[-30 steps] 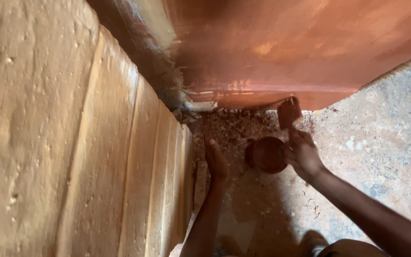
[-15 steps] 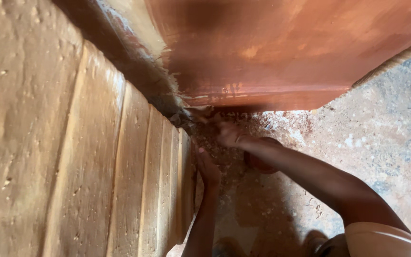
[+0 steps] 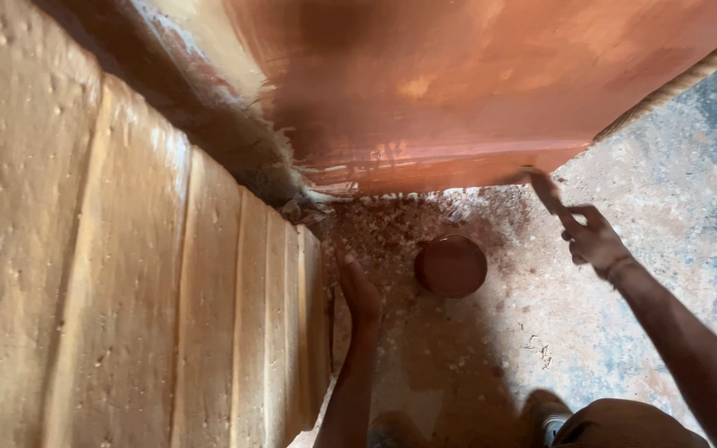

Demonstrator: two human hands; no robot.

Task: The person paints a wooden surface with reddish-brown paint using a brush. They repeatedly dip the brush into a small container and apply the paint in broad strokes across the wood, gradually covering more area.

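Observation:
My right hand (image 3: pixel 595 241) grips a paintbrush (image 3: pixel 548 191) whose bristles touch the lower right edge of a large red-brown painted panel (image 3: pixel 475 83). A round tin of red-brown paint (image 3: pixel 451 265) sits on the ground below the panel, between my two hands. My left hand (image 3: pixel 358 290) rests flat, fingers together, on the ground beside the foot of a pale moulded wooden frame (image 3: pixel 209 315). It holds nothing.
Wood shavings and grit (image 3: pixel 392 224) lie on the concrete floor (image 3: pixel 674 191) under the panel. A rope-like edge (image 3: pixel 682 79) runs along the panel's upper right. My knee (image 3: pixel 624 427) shows at the bottom.
My right hand has swung from the left corner under the panel out to the right, bringing the brush to the panel's lower right edge. The paint tin is now uncovered.

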